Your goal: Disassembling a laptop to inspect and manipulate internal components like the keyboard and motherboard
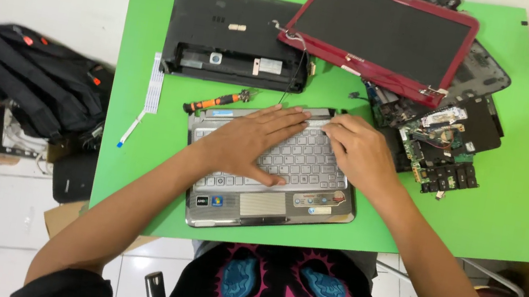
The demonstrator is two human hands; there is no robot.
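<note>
The keyboard sits in the silver palmrest near the front edge of the green table, directly in front of you.

Hazards: judging from the hand positions, the keyboard's top edge is the part being worked. If you pry it up unevenly, the thin panel may bend or a key cap may pop off. Any ribbon cable under it (not visible here) could tear if you lift sharply. The circuit boards lie just beside your right wrist; a sideways sweep could knock them. The screwdriver rests just behind the palmrest and could roll.

Left hand: open and flat, fingers spread, palm pressing on the keys; it grips nothing.

Right hand: fingers curled down at the top right edge of the keyboard, touching it. Whether the tips are hooked under the edge cannot be told.
</note>
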